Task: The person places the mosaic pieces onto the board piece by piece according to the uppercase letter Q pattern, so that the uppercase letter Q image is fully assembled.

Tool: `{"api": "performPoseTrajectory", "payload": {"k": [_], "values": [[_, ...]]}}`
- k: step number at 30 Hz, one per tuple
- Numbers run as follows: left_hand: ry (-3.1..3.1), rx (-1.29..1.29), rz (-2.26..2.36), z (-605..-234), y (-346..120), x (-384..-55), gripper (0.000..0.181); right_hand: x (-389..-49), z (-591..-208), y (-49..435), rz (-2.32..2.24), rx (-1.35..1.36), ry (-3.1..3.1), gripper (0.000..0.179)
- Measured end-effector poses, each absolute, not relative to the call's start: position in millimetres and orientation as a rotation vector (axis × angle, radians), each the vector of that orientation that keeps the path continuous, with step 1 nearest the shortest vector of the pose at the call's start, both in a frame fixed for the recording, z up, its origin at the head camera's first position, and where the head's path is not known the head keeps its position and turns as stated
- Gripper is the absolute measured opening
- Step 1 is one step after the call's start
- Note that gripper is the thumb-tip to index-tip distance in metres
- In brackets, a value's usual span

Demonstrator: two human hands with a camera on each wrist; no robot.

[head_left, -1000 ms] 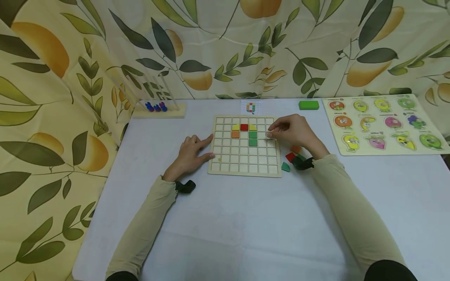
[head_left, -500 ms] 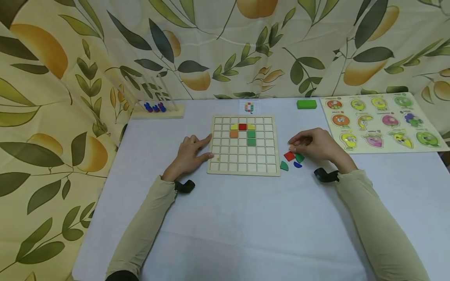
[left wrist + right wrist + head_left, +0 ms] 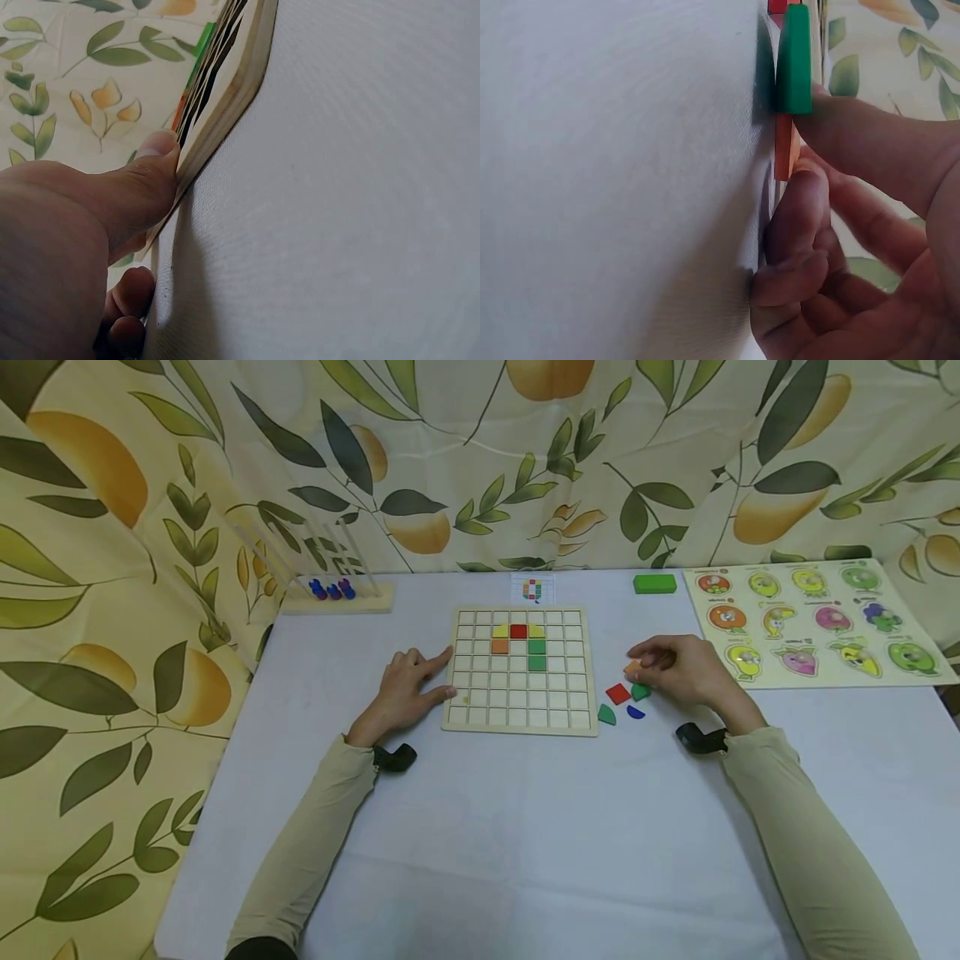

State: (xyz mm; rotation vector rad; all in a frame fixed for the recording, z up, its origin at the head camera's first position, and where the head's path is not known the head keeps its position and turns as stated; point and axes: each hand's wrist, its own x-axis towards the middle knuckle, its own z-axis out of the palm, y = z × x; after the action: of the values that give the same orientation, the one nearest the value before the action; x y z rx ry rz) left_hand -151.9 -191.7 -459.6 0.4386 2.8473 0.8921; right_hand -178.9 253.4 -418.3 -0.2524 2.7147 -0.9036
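Note:
A wooden grid board (image 3: 517, 718) lies on the white table. Yellow, red, orange and green tiles sit in its upper cells. At the board's left edge rests my left hand (image 3: 402, 691), thumb and index finger stretched out against the rim; the left wrist view shows the thumb (image 3: 142, 176) touching it. Right of the board, my right hand (image 3: 686, 672) pinches an orange tile (image 3: 783, 146) close to the tabletop. Just by its fingers lie a red square tile (image 3: 618, 694), a green tile (image 3: 641, 692), a blue rounded tile (image 3: 636, 712) and a green curved tile (image 3: 607, 715).
Behind the board lies a small pattern card (image 3: 532, 589). A green block (image 3: 655, 583) stands right of the card, and a fruit puzzle board (image 3: 817, 625) fills the far right. A wooden peg stand (image 3: 337, 600) with blue beads is at the back left.
My right hand has moved from the board's right edge, rightward and nearer, to the loose tiles, and now holds the orange one. My left hand has stayed at the board.

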Motion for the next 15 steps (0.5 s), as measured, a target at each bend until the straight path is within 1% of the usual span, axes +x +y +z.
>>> {"api": "performPoseTrajectory", "payload": {"k": [5, 8, 15], "values": [[2.851, 0.446, 0.894, -458.6, -191.7, -152.0, 0.07, -179.3, -418.6, 254.6, -0.88, -0.225, 2.719, 0.046], [2.848, 0.44, 0.895, -457.5, -191.0, -151.4, 0.071, -179.3, -418.0, 255.4, -0.877, -0.225, 2.714, 0.046], [2.854, 0.434, 0.862, -456.9, -190.6, -151.5, 0.072, -181.4, -419.8, 256.0, -0.925, -0.222, 2.715, 0.036]]}}
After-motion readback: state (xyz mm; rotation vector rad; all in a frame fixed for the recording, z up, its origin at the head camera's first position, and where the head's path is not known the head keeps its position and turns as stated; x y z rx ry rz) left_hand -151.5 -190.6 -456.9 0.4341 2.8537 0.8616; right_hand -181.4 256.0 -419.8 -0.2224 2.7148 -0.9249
